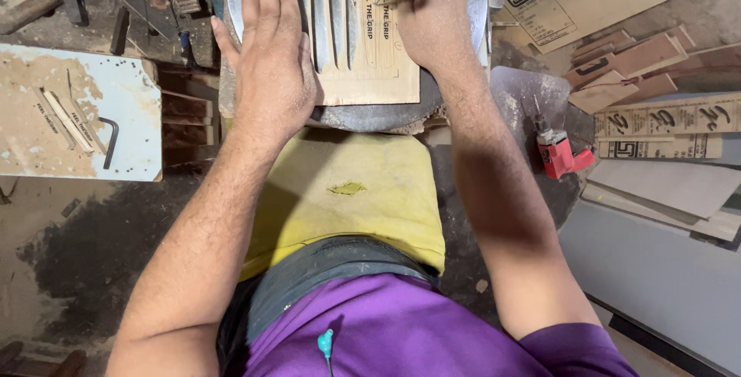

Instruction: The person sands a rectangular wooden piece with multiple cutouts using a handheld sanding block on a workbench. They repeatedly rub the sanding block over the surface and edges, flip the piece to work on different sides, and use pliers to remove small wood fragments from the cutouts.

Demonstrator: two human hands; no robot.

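— Purple shirt (401, 331) and a yellow cloth (347, 192) over the lap are sitting closest to the lens. Just beyond the cloth's far edge, what is lying on that round metal disc (378, 114)?

— One thin tan wooden sheet (363, 60), printed and cut with long narrow slots, is lying flat on the disc, which is serving as a small counter. Its near edge is sitting just inside the disc's near rim.

— How are the hands sitting on it?

— Your left hand (270, 60) is pressing down flat on the sheet's left part, fingers (266, 3) stretched out and together, gripping nothing. Your right hand (432, 22) is resting on the sheet's right part, and something blurred is showing at its fingertips; whether those fingers are closed around a tool I cannot tell.

— How do you judge the sheet will handle?

— Light and fairly stiff, I would say, but weakened by those slots, so the thin strips between them are likely to snap if it is bent or lifted by one corner. Holding it flat under a spread palm looks sound; for lifting, I would take the solid uncut margins at both sides.

— Anything else near the disc?

— Right of it a red power tool (559, 153) is lying beside stacked printed wooden pieces (664, 118). Left of it a pale board (77, 114) is carrying a bent hex key (110, 142).
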